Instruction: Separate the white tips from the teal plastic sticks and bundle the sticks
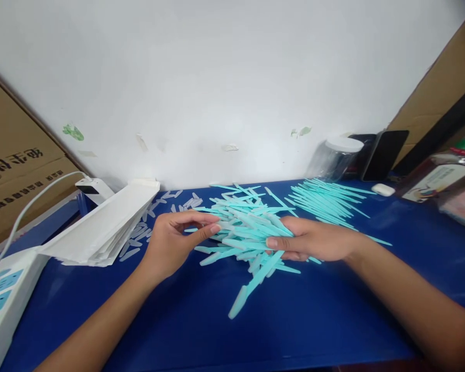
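Observation:
My right hand (pixel 310 238) is closed around a bunch of turquoise eyebrow razors (pixel 251 235), their pale capped ends fanning toward the left. Thumb and forefinger of my left hand (pixel 178 235) pinch together at the capped tip of one razor in that bunch. Under and behind the bunch lies a loose heap of the same razors (pixel 236 199), partly hidden by it. Small translucent blade caps (pixel 139 232) are scattered left of the heap, behind my left hand. Beyond my right hand, more turquoise razors (pixel 325 201) lie in a roughly aligned pile.
A stack of white paper sleeves (pixel 104 222) rests at the left beside a white power strip (pixel 15 294) and a cabled charger (pixel 95 190). A lidded jar (pixel 335 157), a dark phone (pixel 385 155) and a labelled bottle (pixel 437 175) stand at right on the blue table (pixel 201 330).

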`<act>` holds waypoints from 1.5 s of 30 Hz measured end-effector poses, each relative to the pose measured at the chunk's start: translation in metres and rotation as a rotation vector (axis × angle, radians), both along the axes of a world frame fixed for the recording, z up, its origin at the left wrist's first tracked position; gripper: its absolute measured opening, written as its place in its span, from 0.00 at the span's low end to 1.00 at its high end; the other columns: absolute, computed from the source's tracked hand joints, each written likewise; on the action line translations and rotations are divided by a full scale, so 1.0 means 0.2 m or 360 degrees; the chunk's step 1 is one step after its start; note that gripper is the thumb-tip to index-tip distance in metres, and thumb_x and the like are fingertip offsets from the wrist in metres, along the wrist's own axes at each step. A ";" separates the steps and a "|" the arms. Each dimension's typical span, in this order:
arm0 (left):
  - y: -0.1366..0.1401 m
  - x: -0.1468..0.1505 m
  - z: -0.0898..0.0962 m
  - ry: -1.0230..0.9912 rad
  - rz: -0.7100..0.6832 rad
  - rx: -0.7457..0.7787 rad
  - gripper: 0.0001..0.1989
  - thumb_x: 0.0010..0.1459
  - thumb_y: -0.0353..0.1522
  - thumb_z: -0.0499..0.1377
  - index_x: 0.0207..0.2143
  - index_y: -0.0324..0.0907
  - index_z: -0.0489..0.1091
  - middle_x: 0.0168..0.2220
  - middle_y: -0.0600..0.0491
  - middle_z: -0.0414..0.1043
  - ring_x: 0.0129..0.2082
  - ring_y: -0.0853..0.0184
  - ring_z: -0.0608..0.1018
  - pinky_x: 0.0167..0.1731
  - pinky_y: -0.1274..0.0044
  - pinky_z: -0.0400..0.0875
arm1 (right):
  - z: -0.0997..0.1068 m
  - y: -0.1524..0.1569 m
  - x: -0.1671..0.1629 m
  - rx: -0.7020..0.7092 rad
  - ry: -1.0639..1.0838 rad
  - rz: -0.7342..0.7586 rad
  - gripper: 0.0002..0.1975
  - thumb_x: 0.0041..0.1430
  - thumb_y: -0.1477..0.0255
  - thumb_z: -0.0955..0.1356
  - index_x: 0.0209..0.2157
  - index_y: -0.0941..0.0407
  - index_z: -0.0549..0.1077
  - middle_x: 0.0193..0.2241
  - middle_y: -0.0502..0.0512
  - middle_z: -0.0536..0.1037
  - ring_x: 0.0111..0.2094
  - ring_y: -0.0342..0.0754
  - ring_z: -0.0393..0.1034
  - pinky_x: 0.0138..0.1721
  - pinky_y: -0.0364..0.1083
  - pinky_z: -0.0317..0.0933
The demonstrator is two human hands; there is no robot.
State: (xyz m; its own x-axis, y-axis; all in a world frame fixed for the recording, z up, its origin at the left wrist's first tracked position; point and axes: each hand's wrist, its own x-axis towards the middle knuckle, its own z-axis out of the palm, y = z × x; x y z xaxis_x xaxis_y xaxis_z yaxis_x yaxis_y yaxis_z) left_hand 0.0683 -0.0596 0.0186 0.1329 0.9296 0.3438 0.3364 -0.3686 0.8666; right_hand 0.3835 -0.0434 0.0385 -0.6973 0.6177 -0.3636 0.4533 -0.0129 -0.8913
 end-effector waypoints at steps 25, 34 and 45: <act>0.01 -0.01 -0.05 -0.0108 -0.0024 -0.0025 0.07 0.57 0.36 0.76 0.37 0.44 0.87 0.37 0.50 0.87 0.37 0.61 0.85 0.38 0.73 0.82 | 0.00 0.00 0.01 0.0057 -0.0050 -0.0024 0.32 0.61 0.38 0.71 0.31 0.54 0.64 0.24 0.45 0.65 0.25 0.41 0.56 0.27 0.43 0.53; 0.00 -0.01 -0.05 -0.0095 -0.0076 -0.0011 0.05 0.58 0.35 0.75 0.38 0.49 0.88 0.38 0.53 0.87 0.39 0.63 0.85 0.39 0.75 0.79 | -0.03 0.02 0.02 0.0074 -0.0120 0.0017 0.33 0.62 0.39 0.71 0.27 0.54 0.63 0.21 0.45 0.64 0.24 0.42 0.57 0.29 0.44 0.57; -0.02 0.01 -0.04 -0.0104 -0.0327 -0.0017 0.06 0.61 0.32 0.74 0.41 0.51 0.88 0.38 0.53 0.87 0.41 0.65 0.84 0.42 0.76 0.79 | -0.07 0.00 0.00 -0.0038 -0.0071 -0.0016 0.27 0.62 0.46 0.74 0.33 0.53 0.65 0.22 0.43 0.65 0.26 0.43 0.60 0.29 0.44 0.57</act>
